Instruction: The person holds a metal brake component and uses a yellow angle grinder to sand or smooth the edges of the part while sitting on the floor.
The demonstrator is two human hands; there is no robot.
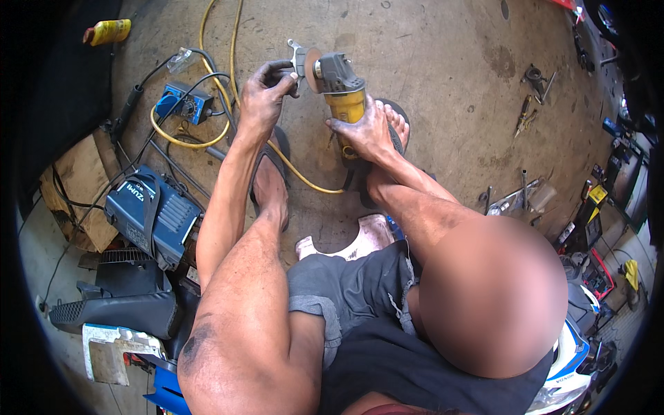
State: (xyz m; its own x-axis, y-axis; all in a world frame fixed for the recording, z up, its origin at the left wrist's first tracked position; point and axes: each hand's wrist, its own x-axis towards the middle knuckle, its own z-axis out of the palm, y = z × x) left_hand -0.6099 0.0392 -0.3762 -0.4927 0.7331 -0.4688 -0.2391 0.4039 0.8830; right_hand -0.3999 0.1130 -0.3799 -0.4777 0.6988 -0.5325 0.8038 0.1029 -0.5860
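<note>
My right hand (366,133) is wrapped round the yellow body of an angle grinder (346,105), whose dark gear head is turned up and away from me. Its round brownish disc (313,70) faces left. Pinched in the fingers of my left hand (268,93) is a small grey metal part (298,58) with a lug at its top. The part is right at the disc's face; whether they touch I cannot tell. No sparks show. The grinder is beside my right foot (395,124), which is in a dark sandal.
A yellow cable (304,181) runs across the concrete floor beside my left foot. At left are a blue control box (185,102), a blue welding machine (153,216) and a yellow bottle (108,32). Pliers (526,117) and other tools lie at right. A pale curved panel (360,238) is below me.
</note>
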